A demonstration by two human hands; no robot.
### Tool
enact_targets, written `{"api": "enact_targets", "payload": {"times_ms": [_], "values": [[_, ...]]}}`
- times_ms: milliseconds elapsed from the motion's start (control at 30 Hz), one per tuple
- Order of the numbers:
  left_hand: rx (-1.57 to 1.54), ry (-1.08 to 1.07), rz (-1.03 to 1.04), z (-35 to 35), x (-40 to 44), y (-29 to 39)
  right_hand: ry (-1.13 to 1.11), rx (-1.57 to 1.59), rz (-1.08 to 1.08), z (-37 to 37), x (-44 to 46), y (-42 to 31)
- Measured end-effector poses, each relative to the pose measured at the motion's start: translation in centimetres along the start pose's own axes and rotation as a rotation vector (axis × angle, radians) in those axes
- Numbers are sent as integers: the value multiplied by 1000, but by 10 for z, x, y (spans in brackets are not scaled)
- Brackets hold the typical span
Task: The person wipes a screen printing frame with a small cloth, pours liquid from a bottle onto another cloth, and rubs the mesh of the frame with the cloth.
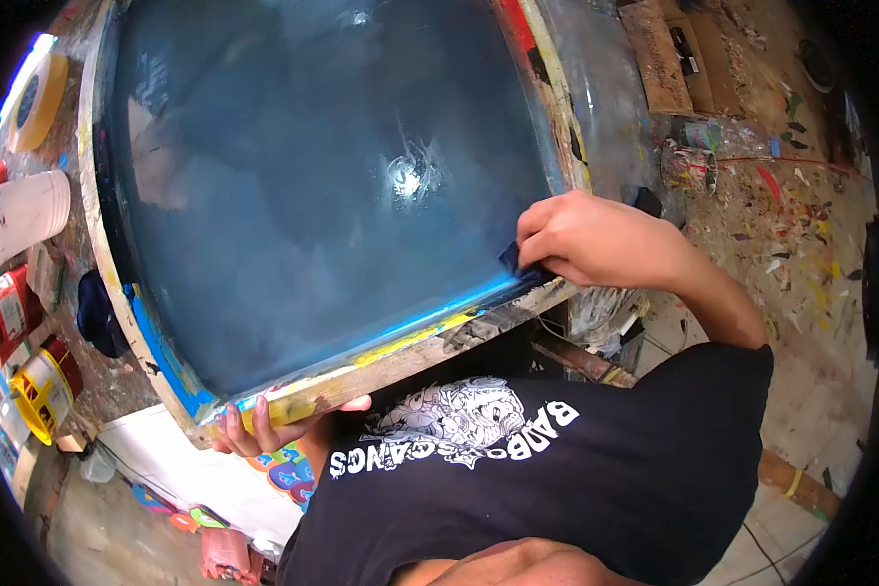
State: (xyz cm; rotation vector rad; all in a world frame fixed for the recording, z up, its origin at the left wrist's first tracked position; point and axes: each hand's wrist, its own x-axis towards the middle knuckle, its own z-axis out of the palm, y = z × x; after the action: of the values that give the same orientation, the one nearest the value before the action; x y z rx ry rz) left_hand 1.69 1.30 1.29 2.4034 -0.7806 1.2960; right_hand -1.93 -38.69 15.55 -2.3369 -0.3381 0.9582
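Black T-shirt (596,459), white print (459,422)

Left hand (260,434) low, curled; right hand (588,237) bunched; right arm (718,291) bent

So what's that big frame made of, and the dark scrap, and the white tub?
The frame looks like wood: dull and paint-smeared, with bare brown patches. The dark scrap in the right hand may be cloth; it looks soft and crumpled. The white tub seems plastic: smooth, with a ridged rim.
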Motion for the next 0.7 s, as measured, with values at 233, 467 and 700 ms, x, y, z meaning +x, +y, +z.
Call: {"api": "enact_targets", "payload": {"times_ms": [233,467,700], "values": [[-8,4,18,7,-3,2,211,196,-448,25,91,-53],[29,26,16,4,-9,-6,-169,77,-72,-1,63,-35],[3,148,23,10,-16,-4,-239,37,119,-27,3,-17]]}}
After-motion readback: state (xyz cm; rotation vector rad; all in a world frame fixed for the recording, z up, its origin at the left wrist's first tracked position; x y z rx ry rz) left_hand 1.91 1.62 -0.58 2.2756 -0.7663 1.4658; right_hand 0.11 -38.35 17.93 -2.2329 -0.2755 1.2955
